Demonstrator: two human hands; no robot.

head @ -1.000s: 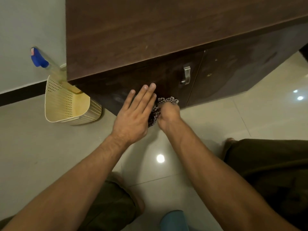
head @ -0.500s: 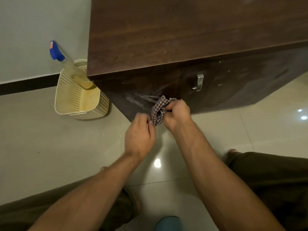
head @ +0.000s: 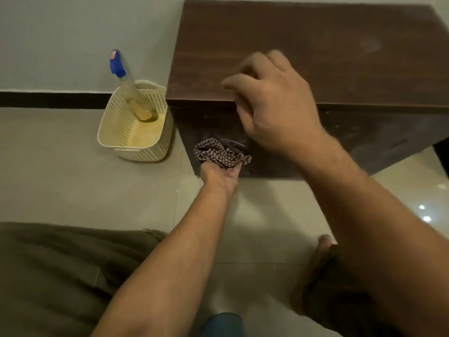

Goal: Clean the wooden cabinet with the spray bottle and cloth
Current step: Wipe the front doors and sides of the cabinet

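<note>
The dark wooden cabinet [head: 315, 45] fills the upper right, its front face smeared and dusty. My left hand [head: 220, 173] holds the crumpled checked cloth [head: 218, 152] against the lower left part of that front. My right hand [head: 274, 105] hovers above it near the cabinet's top edge, blurred, fingers loosely spread, holding nothing. The spray bottle [head: 128, 88], clear with a blue nozzle, leans inside the cream basket on the floor to the left of the cabinet.
The cream perforated basket [head: 116, 132] stands on the tiled floor against the cabinet's left side, near the wall with a black skirting strip [head: 48, 99]. My knees in dark trousers [head: 60, 271] frame the floor below. A blue object [head: 223, 324] sits at the bottom edge.
The cloth has passed from my right hand to my left hand, which presses it on the cabinet front. My right hand has let go and risen toward the top edge. The view shifted right.
</note>
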